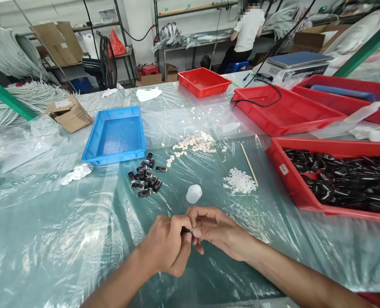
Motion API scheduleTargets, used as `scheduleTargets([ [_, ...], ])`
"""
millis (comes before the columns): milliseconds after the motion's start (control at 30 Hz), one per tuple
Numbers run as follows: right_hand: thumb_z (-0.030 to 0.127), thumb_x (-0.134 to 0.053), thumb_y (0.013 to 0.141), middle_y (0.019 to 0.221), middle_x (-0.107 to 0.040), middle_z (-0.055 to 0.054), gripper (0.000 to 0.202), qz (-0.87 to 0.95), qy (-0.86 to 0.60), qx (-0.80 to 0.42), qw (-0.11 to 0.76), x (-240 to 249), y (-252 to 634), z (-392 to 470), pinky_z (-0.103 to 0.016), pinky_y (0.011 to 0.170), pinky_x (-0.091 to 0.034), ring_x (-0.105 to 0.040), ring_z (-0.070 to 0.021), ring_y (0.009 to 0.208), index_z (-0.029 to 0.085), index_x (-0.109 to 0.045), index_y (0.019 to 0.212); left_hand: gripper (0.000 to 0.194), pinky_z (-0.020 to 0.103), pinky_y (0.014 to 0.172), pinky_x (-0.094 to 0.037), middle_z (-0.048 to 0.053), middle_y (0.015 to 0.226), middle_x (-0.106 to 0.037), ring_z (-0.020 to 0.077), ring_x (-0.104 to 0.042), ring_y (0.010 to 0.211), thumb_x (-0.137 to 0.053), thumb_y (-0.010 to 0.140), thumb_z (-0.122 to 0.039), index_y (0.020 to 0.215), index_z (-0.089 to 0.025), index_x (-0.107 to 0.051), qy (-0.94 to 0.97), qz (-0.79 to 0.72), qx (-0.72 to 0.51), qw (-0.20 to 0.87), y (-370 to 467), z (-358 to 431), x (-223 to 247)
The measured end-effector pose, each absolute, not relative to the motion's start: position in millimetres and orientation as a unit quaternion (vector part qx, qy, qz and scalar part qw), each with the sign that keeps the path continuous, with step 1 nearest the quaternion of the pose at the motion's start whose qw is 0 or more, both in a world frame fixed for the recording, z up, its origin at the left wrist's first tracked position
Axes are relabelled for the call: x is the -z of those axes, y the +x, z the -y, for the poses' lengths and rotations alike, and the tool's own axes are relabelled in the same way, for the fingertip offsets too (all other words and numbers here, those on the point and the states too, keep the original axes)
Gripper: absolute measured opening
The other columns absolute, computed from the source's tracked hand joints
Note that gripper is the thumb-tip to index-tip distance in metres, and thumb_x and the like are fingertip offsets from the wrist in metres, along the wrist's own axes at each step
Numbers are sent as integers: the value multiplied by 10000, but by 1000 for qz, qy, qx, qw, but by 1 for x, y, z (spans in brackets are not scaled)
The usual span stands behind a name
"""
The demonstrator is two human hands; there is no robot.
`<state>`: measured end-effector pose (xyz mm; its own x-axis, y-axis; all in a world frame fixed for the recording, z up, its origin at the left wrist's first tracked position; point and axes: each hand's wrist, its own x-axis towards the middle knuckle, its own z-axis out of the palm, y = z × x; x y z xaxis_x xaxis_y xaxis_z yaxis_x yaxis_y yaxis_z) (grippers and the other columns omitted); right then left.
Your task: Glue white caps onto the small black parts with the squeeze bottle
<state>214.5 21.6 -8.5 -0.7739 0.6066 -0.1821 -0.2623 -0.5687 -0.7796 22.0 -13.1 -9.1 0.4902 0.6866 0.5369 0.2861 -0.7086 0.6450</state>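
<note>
Both hands meet over the near part of the tabletop (64, 239), with a small black piece (186, 230) between them. The left hand (169, 246) is curled closed around it, thumb and forefinger gripping, and the right hand (222, 233) pinches its other end with thumb and fingertips. What shows of the piece points sideways, its long axis seeming to run from the left grip toward the right fingertips; the fingers cover most of it, so its full lie cannot be told. A translucent round piece (194, 193) sits just beyond the joined fingertips. The loose black pieces (145, 177) lie farther out, ahead of the left hand and nearer to it than to the right, while the heap of small white bits (240, 181) lies ahead of the right hand, beside a thin stick (249, 164)
</note>
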Motion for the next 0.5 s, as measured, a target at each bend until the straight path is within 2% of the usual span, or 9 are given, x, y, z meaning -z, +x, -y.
scheduleTargets([
  [100,375,-865,855,816,-664,-4,259,383,-210,-863,252,9,213,-19,-272,621,-554,-642,-132,703,189,-686,852,313,263,448,-407,-35,698,-653,161,-642,450,-435,914,-60,1146,-254,-356,824,-275,-418,266,23,15,8],
  [200,366,-860,861,832,-648,5,268,375,-199,-868,259,10,211,-15,-271,608,-552,-631,-121,678,193,-658,834,313,271,455,-427,-32,711,-664,171,-663,463,-429,921,-52,1148,-257,-367,823,-269,-415,280,24,16,7],
  [300,374,-829,893,879,-621,8,261,391,-206,-852,281,10,211,-14,-282,625,-556,-618,-121,701,202,-636,858,287,278,469,-409,-41,734,-633,147,-602,453,-421,940,-69,1132,-273,-358,807,-288,-413,308,25,16,9],
  [400,384,-809,914,883,-577,9,250,461,-222,-800,313,5,218,-20,-268,642,-514,-566,-115,733,206,-634,904,252,260,465,-353,-77,717,-502,110,-473,449,-531,950,-195,1098,-284,-347,765,-337,-447,319,26,16,13],
  [500,382,-781,940,827,-556,17,220,522,-228,-735,367,-2,233,-31,-263,615,-436,-500,-105,680,217,-635,941,270,223,449,-299,-102,686,-396,89,-379,462,-606,944,-295,1037,-291,-352,715,-413,-461,325,24,14,16],
])
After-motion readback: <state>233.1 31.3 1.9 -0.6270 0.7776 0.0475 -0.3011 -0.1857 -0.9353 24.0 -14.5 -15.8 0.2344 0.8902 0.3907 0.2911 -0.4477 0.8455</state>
